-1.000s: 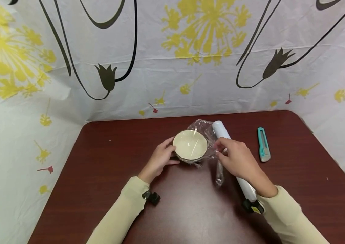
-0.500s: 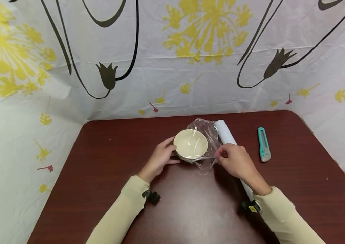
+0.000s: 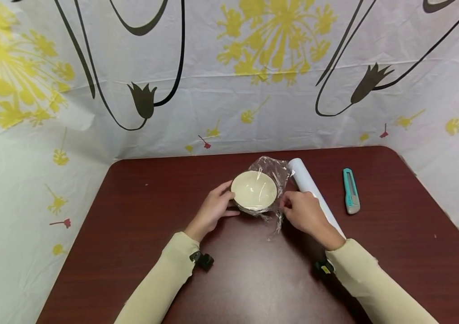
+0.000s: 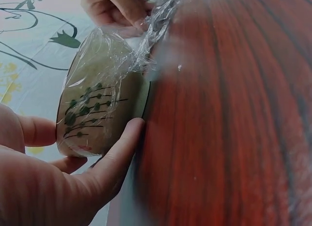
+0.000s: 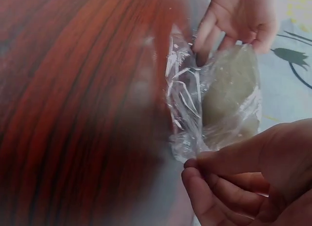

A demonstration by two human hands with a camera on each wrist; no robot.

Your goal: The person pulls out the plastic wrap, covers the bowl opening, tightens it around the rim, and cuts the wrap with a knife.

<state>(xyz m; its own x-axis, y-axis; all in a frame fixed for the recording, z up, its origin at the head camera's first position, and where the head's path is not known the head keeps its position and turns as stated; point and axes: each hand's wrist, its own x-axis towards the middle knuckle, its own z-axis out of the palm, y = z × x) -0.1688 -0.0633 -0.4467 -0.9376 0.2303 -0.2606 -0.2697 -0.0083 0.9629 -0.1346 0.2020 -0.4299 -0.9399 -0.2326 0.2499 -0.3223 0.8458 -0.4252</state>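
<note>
A cream bowl (image 3: 253, 191) stands on the table under clear plastic wrap, which is stretched over its mouth. Green leafy sprigs decorate the bowl's outer wall (image 4: 90, 111), as the left wrist view shows. My left hand (image 3: 212, 206) grips the bowl's left side, thumb near the rim and fingers spread around the wall. On the other side, my right hand (image 3: 305, 215) pinches an edge of the plastic wrap (image 3: 270, 167) between thumb and fingertips. In the right wrist view, crumpled wrap (image 5: 183, 97) bunches along the bowl's side toward the pinching fingertips.
A white roll (image 3: 307, 177) lies slanting just behind the right hand, partly hidden by the forearm. Farther right rests a teal box cutter (image 3: 351, 191). A patterned cloth (image 3: 229, 121) hangs behind the dark red table (image 3: 164, 189).
My right hand first drew the wrap out to the right, away from the roll, then came back left and down beside the bowl. The left hand and bowl stay nearly still.
</note>
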